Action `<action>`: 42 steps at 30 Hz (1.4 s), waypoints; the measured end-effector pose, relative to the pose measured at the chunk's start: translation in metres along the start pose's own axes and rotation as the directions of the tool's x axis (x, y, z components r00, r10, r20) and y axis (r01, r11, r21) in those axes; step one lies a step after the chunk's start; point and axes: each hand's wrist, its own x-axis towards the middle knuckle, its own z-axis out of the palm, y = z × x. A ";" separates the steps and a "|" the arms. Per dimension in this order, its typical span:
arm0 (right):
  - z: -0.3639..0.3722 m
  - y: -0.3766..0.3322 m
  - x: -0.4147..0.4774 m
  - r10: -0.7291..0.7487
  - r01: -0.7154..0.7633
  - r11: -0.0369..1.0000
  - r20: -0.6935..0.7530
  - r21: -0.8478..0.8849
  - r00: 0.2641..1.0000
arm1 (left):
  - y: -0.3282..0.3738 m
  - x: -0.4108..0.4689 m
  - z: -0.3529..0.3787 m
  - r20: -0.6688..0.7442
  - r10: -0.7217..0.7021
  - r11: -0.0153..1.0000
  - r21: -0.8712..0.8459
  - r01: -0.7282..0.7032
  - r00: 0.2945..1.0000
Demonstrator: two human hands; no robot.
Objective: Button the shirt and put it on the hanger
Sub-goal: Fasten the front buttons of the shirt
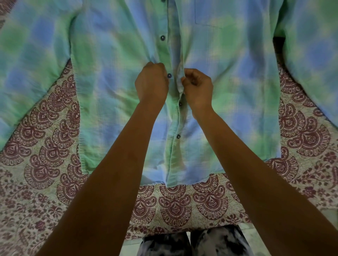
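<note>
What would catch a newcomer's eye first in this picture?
The green-and-blue tie-dyed shirt, spread flat across most of the view. At its centre, the left hand grips the panel beside a dark round button while the right hand pinches the opposite edge. Underneath lies a maroon paisley-print sheet.

The shirt (109, 82) covers the upper frame. Bare patterned sheet (45, 182) lies open at lower left and lower right. The left forearm (102, 173) and right forearm (247, 164) cross the centre.

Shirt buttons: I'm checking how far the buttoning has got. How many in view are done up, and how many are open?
Dark blue round buttons done up on the green-and-blue checked shirt: 2
Dark blue round buttons open: 3, the top one cut by the frame edge
Total: 5
</note>
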 end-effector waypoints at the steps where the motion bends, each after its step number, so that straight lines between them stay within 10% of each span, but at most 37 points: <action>1: 0.000 0.000 0.000 0.001 -0.001 1.000 -0.003 0.007 1.000 | 0.002 0.001 0.000 0.009 0.004 1.000 -0.002 -0.004 1.000; 16: -0.002 0.001 -0.003 -0.026 0.026 1.000 0.004 0.010 1.000 | 0.015 0.011 0.001 0.000 -0.039 0.915 -0.401 0.036 0.999; 42: -0.006 -0.005 -0.014 0.037 -0.056 0.960 0.073 0.275 0.997 | 0.021 0.004 -0.006 0.018 -0.082 0.910 -0.406 0.082 0.996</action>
